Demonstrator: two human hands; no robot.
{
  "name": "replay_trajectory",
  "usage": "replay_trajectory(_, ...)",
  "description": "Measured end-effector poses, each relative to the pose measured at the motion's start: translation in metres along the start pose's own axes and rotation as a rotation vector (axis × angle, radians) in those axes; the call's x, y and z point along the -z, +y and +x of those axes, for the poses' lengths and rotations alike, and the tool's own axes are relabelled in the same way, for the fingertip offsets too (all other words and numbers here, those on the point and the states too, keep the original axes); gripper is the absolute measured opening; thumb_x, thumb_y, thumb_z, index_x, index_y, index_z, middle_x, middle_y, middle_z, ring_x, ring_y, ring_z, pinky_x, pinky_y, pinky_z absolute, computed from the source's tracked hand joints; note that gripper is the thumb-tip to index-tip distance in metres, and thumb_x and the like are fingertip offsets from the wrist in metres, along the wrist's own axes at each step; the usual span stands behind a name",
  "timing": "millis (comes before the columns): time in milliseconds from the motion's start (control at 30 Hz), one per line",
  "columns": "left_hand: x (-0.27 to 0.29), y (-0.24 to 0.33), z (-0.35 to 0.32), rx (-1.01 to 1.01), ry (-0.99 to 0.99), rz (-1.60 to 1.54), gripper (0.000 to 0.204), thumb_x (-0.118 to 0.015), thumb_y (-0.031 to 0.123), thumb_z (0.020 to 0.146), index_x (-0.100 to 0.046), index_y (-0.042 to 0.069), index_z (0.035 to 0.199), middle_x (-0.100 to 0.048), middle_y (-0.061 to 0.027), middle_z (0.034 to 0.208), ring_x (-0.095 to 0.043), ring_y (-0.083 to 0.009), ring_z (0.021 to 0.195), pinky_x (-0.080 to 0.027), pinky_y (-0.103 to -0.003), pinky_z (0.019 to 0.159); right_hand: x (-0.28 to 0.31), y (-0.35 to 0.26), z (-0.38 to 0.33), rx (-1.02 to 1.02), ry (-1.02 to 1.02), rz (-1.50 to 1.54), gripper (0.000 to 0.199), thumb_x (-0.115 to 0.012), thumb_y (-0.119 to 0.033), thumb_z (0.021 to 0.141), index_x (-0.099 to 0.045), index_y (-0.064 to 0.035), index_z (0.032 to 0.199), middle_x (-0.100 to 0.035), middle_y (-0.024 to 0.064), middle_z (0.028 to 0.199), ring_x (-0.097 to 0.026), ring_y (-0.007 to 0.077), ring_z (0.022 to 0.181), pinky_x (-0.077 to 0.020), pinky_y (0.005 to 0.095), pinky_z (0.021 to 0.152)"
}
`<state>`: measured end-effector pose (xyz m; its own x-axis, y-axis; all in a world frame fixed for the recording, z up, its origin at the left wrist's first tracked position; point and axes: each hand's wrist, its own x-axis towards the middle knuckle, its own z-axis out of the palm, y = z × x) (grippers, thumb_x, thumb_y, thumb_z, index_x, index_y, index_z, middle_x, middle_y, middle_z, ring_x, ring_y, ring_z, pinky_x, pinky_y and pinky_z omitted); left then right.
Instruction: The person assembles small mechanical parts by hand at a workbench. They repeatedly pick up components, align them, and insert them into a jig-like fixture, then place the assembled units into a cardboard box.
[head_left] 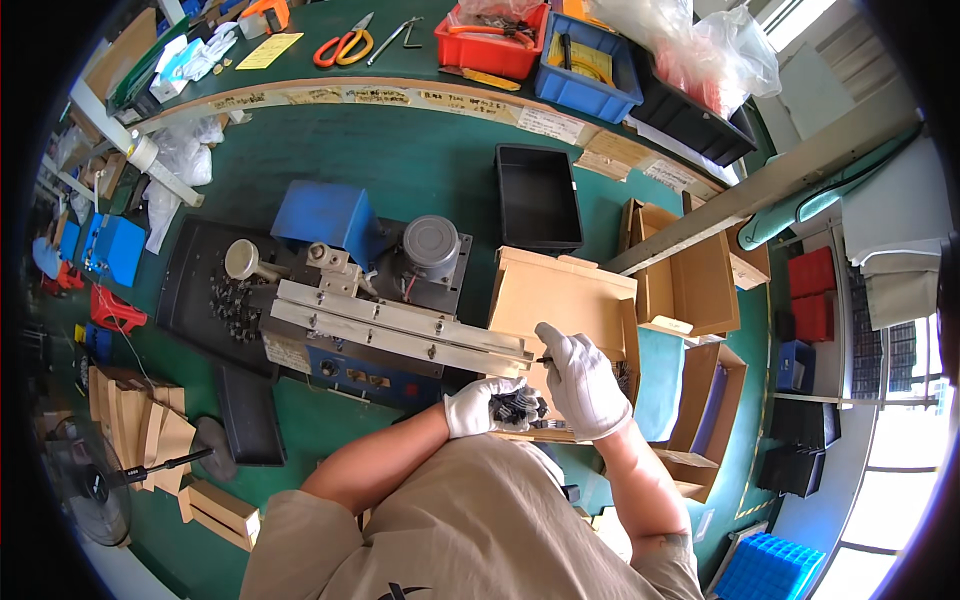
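Observation:
My left hand (468,410), in a white glove, is closed around a bunch of small black parts (516,404) below the end of a long metal rail (400,328). My right hand (588,392), gloved as well, has its thumb and fingers pinched together at the rail's right end. A small dark bit shows at those fingertips, too small to name. The rail belongs to a bench machine with a blue cover (322,218), a round grey cylinder (431,248) and a front panel with knobs (362,377).
Left of the machine, a black tray (190,285) bears many small dark parts. An open cardboard box (560,285) lies behind my right hand, and a black bin (538,195) stands farther back. Scissors (345,45) and a red bin (490,50) sit on the shelf.

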<state>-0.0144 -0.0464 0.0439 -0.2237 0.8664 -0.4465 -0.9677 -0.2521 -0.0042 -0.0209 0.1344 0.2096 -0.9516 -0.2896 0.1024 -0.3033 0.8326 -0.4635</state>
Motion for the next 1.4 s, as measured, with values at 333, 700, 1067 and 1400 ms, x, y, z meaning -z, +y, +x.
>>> replay_trajectory(333, 0.014, -0.002, 0.003, 0.0, -0.031, 0.008, 0.036, -0.048, 0.031, 0.106, -0.062, 0.005, 0.127, -0.071, -0.0141, 0.118, -0.068, -0.0289, 0.111, -0.054, -0.051, 0.097, -0.008, -0.014, 0.011, 0.067, -0.075, -0.03, 0.049, -0.06, 0.006, 0.079, -0.053, -0.0009, 0.127, -0.066, 0.0187, 0.087, -0.063, 0.039, 0.085, -0.0517, 0.0497, 0.075)
replay_trajectory(700, 0.015, -0.005, -0.002, 0.016, -0.042, 0.014, 0.036, -0.051, 0.03, 0.104, -0.064, 0.004, 0.126, -0.071, -0.0137, 0.12, -0.068, -0.0292, 0.111, -0.054, -0.05, 0.099, -0.035, 0.001, -0.037, -0.27, 0.038, 0.086, 0.036, -0.082, -0.027, 0.079, -0.071, -0.0048, 0.105, -0.069, 0.0161, 0.098, -0.066, 0.0348, 0.094, -0.0535, 0.044, 0.082)
replay_trajectory(1067, 0.013, -0.007, -0.003, 0.048, -0.12, -0.056, 0.034, -0.053, 0.027, 0.103, -0.063, 0.003, 0.125, -0.069, -0.0147, 0.12, -0.066, -0.0287, 0.113, -0.053, -0.05, 0.099, -0.083, 0.002, -0.065, -0.512, 0.224, 0.569, 0.018, -0.077, -0.006, 0.085, -0.067, 0.0036, 0.096, -0.072, 0.014, 0.104, -0.068, 0.017, 0.09, -0.0551, 0.0305, 0.078)
replay_trajectory(1400, 0.028, -0.011, -0.006, -0.023, -0.143, -0.02, 0.037, -0.046, 0.029, 0.106, -0.061, 0.001, 0.126, -0.071, -0.0143, 0.117, -0.068, -0.0282, 0.11, -0.058, -0.046, 0.093, -0.019, -0.058, 0.029, 0.086, 0.115, 0.24, 0.013, -0.068, -0.014, 0.092, -0.063, -0.0026, 0.097, -0.067, 0.0161, 0.086, -0.068, 0.0322, 0.071, -0.0556, 0.0427, 0.065)
